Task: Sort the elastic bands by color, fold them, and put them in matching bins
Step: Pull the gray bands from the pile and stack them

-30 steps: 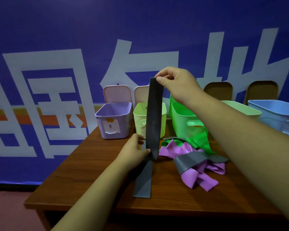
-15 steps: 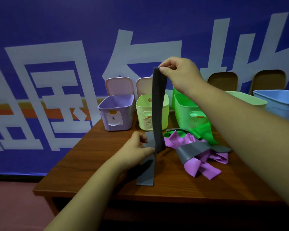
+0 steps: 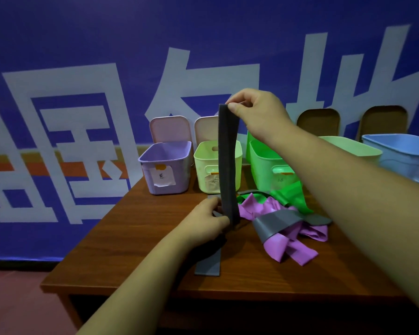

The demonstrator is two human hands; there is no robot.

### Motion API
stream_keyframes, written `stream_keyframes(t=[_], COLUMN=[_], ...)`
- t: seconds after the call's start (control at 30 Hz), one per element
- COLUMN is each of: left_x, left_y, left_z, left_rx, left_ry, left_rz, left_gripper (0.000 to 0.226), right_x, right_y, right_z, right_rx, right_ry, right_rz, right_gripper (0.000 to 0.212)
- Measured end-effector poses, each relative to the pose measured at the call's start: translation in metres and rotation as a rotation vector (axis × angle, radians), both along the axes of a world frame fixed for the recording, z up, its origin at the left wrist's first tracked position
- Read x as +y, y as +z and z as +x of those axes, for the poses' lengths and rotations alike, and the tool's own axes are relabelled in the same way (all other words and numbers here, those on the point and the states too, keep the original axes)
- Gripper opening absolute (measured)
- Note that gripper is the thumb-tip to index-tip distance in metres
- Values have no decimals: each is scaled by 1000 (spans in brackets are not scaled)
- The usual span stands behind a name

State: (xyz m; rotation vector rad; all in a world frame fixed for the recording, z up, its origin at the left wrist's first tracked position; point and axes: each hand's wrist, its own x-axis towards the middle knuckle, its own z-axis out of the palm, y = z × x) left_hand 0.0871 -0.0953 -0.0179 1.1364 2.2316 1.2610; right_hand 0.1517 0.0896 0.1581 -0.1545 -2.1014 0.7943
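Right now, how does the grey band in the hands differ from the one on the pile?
The held grey band stands upright, pinched by the right hand and left hand; the pile grey band lies slack and untouched across the purple bands. Both are flat grey strips.

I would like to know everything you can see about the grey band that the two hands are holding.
The grey band is a wide, flat strip, dark and matte, rubbery in look. The right hand pinches its top, where it seems folded double, so it hangs upright above the table. The left hand grips it low down. Below that hand its tail lies flat on the wood, pointing to the near edge.
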Motion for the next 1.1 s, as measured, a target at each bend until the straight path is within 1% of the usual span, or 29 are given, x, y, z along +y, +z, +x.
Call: stream_keyframes(t=[0.07,0.17,0.27,0.33,0.4,0.53,0.63,0.7,0.8,0.93,1.1], left_x=[2,10,14,13,4,-23,-47,-62,-77,-88,-87], left_y=[2,-1,-2,-3,-2,4,8,9,8,2,-5], left_z=[3,3,0,-2,-1,5,17,26,37,44,42], left_rx=[30,145,181,180,116,-64,-210,-264,-284,-246,-225], left_ry=[8,59,156,173,155,111,42,32,57,82,87], left_rz=[0,5,-9,-12,-1,13,64,75,65,-5,-25], left_gripper=[44,40,36,35,33,22,29,35,41,49,45], right_x=[3,5,9,11,14,22,25,23,16,7,5], right_y=[-1,-2,-2,-4,-4,-4,-13,-25,-52,-96,-137], right_z=[0,2,5,6,6,3,-8,-19,-40,-64,-87], right_rx=[-6,-9,-18,-19,-7,-1,-1,-30,-100,-250,-402], right_ry=[0,-9,-23,-35,-48,-67,-80,-98,-92,-110,-160], right_rz=[0,-7,4,5,1,-21,-55,-60,-55,-13,5], right_gripper=[15,14,14,12,11,10,10,9,8,9,14])
